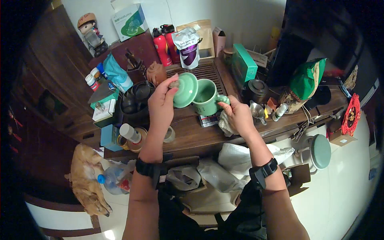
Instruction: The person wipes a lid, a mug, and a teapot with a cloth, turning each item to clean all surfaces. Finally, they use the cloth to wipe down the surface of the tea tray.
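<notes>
Pinched by its brown knob, a green lid (186,90) is in my left hand (162,100). The lid is tilted on edge, its broad face turned toward the mug, just left of the mug's mouth. My right hand (239,114) grips the handle of a green mug (205,105), which is tipped so that its open top shows. The inside looks pale green. Both are held above the dark wooden cabinet top. Below the right hand lies a crumpled pale cloth (227,125), partly hidden by the fingers.
A slatted tea tray (214,72) lies behind the mug, with a purple-and-white pouch (189,52) at its back. A metal cup (257,111) and dark jar (256,91) stand right. Left is a white-capped bottle (130,133). A dog (86,176) lies on the floor.
</notes>
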Demonstrator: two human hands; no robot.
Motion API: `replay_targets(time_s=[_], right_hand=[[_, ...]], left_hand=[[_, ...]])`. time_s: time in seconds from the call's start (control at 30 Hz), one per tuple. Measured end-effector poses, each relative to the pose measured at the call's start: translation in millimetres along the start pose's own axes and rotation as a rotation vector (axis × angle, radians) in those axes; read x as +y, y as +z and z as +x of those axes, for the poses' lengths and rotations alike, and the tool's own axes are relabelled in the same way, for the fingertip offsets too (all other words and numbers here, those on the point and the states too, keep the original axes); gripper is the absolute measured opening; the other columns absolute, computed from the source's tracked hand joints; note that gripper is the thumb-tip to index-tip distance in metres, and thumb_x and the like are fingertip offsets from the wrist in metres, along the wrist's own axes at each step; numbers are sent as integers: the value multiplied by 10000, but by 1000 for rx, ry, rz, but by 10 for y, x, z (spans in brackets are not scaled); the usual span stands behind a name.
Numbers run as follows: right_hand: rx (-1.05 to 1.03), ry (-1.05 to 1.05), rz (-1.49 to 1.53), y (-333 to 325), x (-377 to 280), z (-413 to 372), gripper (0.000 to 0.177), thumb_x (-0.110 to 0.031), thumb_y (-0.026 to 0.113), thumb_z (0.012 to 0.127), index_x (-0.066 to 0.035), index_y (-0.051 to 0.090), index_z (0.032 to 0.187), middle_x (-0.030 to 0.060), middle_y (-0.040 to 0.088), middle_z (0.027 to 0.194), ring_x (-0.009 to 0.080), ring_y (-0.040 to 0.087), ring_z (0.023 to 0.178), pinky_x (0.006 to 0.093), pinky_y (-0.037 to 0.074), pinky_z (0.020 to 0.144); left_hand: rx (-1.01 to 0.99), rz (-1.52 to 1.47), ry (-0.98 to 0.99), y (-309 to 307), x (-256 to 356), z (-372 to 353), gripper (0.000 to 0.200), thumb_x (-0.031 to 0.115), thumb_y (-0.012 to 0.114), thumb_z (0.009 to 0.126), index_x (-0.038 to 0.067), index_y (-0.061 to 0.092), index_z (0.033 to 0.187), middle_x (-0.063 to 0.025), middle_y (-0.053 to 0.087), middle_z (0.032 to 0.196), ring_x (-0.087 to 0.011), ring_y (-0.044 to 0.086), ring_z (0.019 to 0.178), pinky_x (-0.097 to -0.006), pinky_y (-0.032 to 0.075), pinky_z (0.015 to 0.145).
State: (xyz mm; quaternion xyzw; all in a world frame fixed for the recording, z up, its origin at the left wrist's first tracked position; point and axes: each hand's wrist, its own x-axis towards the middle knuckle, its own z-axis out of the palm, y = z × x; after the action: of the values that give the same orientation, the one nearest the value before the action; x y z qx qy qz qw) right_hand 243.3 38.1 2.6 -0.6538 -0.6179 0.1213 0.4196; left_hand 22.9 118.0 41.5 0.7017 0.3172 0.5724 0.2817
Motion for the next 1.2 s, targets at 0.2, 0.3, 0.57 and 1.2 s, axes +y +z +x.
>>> replay_targets(time_s=[0.2, 0.3, 0.57, 1.2], right_hand=[[-3, -93, 24, 32, -69, -39, 375, -425, 557, 891, -52, 533, 857, 216, 586, 668, 442, 571, 684, 491, 429, 566], [-10, -93, 45, 69, -22, -20, 383, -435, 557, 889, -54, 535, 858, 220, 584, 664, 443, 571, 684, 495, 429, 568], [-70, -44, 128, 60, 17, -8, 303, -323, 581, 917, -29, 584, 988, 208, 596, 728, 341, 566, 627, 357, 461, 602], [-53, -2, 194, 15, 26, -4, 374, -390, 585, 891, -17, 550, 885, 248, 590, 718, 456, 568, 736, 468, 443, 606]], left_hand=[[-218, 187, -109, 146, 206, 63, 261, 33, 530, 892, 32, 613, 1139, -80, 667, 1055, -122, 607, 962, -259, 457, 861], [-249, 224, -125, 201, 181, 57, 250, 52, 549, 884, 38, 625, 1121, -79, 681, 1001, -122, 622, 908, -259, 470, 823], [-278, 280, -48, 220, 205, 112, 242, 99, 565, 888, 47, 620, 1118, -98, 679, 945, -161, 641, 869, -280, 482, 793], [-443, 306, -152, 314, -79, 59, 941, 251, 875, 587, 60, 348, 1343, -126, 531, 1220, -223, 539, 1105, -343, 434, 948]])
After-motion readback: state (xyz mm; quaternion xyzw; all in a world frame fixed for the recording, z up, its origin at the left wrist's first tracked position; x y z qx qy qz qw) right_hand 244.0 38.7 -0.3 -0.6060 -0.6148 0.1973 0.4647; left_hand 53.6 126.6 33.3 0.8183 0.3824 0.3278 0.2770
